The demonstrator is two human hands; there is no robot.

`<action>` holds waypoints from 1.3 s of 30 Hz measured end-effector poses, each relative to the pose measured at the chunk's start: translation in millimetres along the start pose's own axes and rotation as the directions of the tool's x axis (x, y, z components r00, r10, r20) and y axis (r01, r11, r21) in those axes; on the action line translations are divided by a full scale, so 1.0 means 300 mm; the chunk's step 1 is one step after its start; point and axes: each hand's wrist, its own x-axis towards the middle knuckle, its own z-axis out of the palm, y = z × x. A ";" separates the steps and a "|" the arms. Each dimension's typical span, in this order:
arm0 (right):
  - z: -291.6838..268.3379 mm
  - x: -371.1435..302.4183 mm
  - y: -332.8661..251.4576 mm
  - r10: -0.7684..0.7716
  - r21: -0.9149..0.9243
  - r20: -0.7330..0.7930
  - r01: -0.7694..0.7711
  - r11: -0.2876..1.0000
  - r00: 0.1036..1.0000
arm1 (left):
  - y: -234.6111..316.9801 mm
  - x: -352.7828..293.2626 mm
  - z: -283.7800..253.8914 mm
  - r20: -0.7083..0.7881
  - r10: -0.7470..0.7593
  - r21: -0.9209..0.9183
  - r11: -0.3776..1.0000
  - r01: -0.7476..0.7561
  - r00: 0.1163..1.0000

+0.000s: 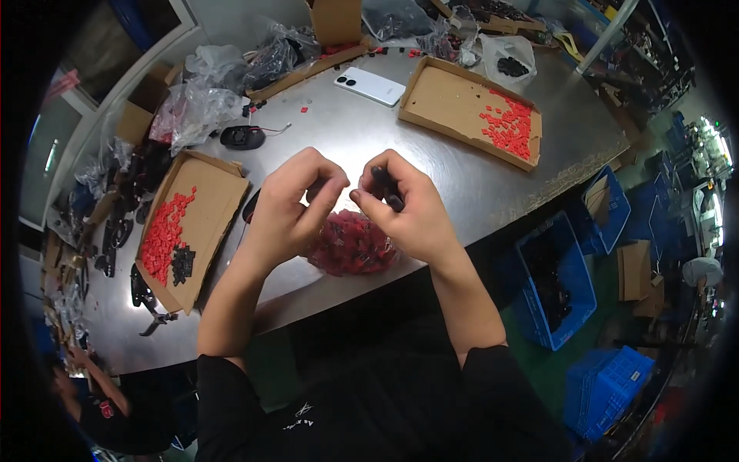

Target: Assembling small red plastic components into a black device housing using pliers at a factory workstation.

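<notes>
Both raised: L hand curled, can't tell if pinching; R hand gripping blk pc.

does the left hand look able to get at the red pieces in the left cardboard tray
Likely yes: the cardboard tray lies left of the left hand, open-topped, with nothing covering the red pieces, though that hand may be holding something.

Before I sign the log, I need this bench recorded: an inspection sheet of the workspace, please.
Surface: metal table, shiny, right edge worn.
Job's things: bag of red pieces by the near edge; left tray, red and black pieces; right tray, red pieces.
Clutter: plastic bags at the back; white phone.
Hands: left hand curled, contents unclear; right hand closed around black part.
Cables: thin wire on a black oval part.
Surroundings: blue crates at right; another person, lower left.
</notes>
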 end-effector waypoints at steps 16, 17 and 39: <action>0.097 -0.048 0.047 -0.353 -0.238 0.015 0.346 0.907 0.936 | -0.051 -0.004 0.026 -0.300 0.041 0.115 0.993 -0.006 0.953; 0.112 -0.056 0.054 -0.368 -0.234 0.034 0.366 0.901 0.929 | -0.066 0.000 0.033 -0.338 0.066 0.186 0.983 -0.002 0.939; 0.121 -0.153 -0.005 -0.192 -0.179 0.055 0.199 0.964 0.980 | 0.071 -0.064 -0.135 0.329 -0.442 0.402 0.865 0.300 0.834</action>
